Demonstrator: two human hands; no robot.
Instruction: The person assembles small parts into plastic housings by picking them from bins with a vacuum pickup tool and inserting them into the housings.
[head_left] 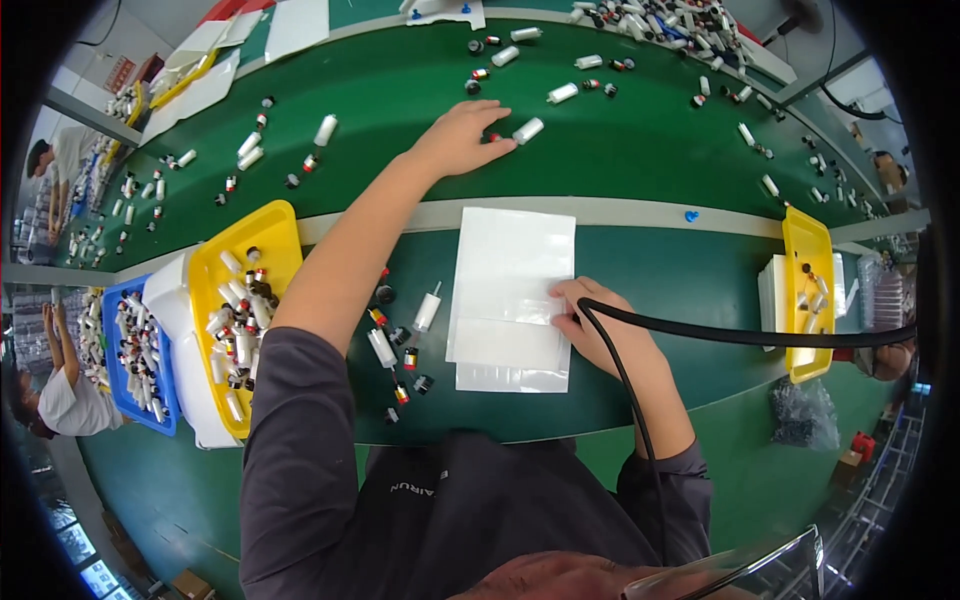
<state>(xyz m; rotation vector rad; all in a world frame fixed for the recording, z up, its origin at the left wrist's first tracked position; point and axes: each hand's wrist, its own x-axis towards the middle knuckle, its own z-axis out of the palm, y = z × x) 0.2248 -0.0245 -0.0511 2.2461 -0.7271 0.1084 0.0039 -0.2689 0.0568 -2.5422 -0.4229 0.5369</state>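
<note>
My left hand reaches out over the green conveyor belt, its thumb and fingers apart. Between them, partly covered, lies a small red-and-black bottle; a white bottle sits at the thumb tip. On the work table, my right hand grips the right edge of a flat white plastic bag, thumb and forefinger at its border. Another bag sticks out below it. Left of the bags lie a white bottle with a thin nozzle, another white bottle and several small dark, red-and-yellow bottles.
Yellow trays stand on both sides, the left one full of bottles. A blue tray sits farther left. A black cable crosses above my right wrist. More bottles are scattered and heaped along the belt. Co-workers are at far left.
</note>
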